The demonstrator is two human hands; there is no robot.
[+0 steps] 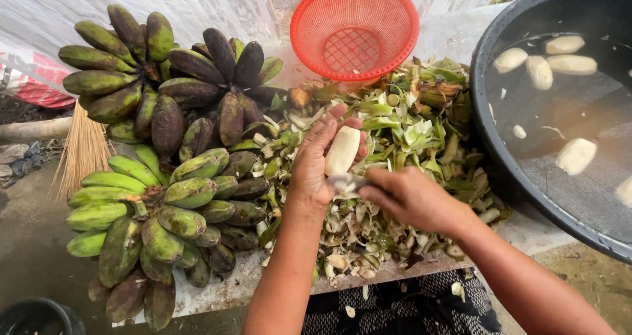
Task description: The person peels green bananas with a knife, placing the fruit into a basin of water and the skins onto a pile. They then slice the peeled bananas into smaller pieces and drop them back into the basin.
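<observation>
My left hand holds a peeled, pale banana upright over a heap of green peels. My right hand grips a small knife whose blade touches the lower end of the banana. Both hands sit near the middle of the view, close together. To the left lie bunches of unpeeled green and dark bananas.
A red plastic basket stands tilted behind the peels. A large black tub of water with several peeled bananas fills the right side. A straw broom lies at far left. A dark bucket sits at bottom left.
</observation>
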